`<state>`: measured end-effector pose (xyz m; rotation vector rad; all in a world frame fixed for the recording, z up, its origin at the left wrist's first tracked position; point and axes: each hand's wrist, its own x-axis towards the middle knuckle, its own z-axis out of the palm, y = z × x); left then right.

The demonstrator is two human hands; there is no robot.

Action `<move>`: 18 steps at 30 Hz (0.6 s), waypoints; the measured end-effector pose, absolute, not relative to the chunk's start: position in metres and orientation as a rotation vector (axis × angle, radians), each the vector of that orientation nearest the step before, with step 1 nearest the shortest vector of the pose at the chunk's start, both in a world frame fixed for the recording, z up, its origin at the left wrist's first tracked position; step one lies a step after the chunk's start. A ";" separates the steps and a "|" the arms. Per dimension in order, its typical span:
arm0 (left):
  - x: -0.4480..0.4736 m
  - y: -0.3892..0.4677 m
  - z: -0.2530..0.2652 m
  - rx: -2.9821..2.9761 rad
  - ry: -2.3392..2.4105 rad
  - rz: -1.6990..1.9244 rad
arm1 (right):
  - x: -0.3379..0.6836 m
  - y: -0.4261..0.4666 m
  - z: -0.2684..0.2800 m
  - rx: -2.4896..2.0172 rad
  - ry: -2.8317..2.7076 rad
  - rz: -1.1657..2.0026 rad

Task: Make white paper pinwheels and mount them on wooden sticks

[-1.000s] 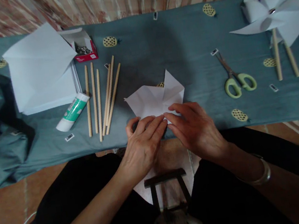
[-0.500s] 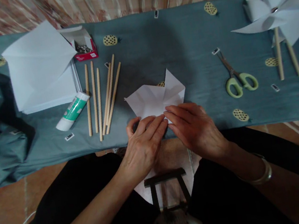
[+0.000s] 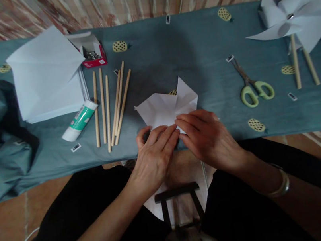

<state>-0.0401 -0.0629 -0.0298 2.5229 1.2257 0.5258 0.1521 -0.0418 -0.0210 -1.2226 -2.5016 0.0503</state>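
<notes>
A cut and partly folded sheet of white paper [image 3: 161,107] lies at the table's near edge, its flaps and points spread away from me. My left hand [image 3: 155,149] grips its near left part, fingers together across the paper. From the right, my right hand [image 3: 208,135] pinches the near middle of the paper, its fingertips meeting those of the left. Both sets of fingers cover the near edge, so the fold under them is hidden.
On the left are a stack of white paper [image 3: 47,89], a green and white glue tube [image 3: 79,120], a red box of metal pins [image 3: 93,54] and several wooden sticks [image 3: 109,108]. Green-handled scissors [image 3: 253,86] lie to the right. Paper pinwheels [image 3: 298,15] on sticks rest at the far right.
The view has shifted slightly. Both hands stay on the paper in nearly the same place, with hardly any visible finger movement.
</notes>
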 end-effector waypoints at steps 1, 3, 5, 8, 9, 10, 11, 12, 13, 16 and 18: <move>-0.040 -0.063 -0.030 2.527 1.228 0.520 | 0.151 -0.041 -0.020 -1.222 -2.500 0.058; -0.040 -0.063 -0.031 2.540 1.236 0.513 | 0.151 -0.040 -0.019 -1.221 -2.498 0.078; -0.040 -0.063 -0.032 2.553 1.245 0.517 | 0.150 -0.039 -0.019 -1.224 -2.495 0.081; -0.039 -0.064 -0.031 2.549 1.253 0.528 | 0.150 -0.038 -0.021 -1.227 -2.496 0.057; -0.038 -0.064 -0.031 2.543 1.253 0.528 | 0.150 -0.038 -0.021 -1.225 -2.497 0.049; -0.038 -0.064 -0.030 2.538 1.250 0.529 | 0.150 -0.038 -0.021 -1.222 -2.498 0.045; -0.038 -0.064 -0.030 2.537 1.248 0.533 | 0.150 -0.038 -0.021 -1.218 -2.500 0.046; -0.038 -0.064 -0.029 2.537 1.245 0.541 | 0.150 -0.039 -0.021 -1.214 -2.500 0.053; -0.038 -0.064 -0.028 2.539 1.243 0.549 | 0.151 -0.039 -0.021 -1.212 -2.497 0.058; -0.038 -0.064 -0.027 2.545 1.243 0.558 | 0.152 -0.039 -0.019 -1.246 -2.470 0.048; -0.038 -0.064 -0.027 2.547 1.246 0.548 | 0.154 -0.039 -0.019 -1.301 -2.448 0.031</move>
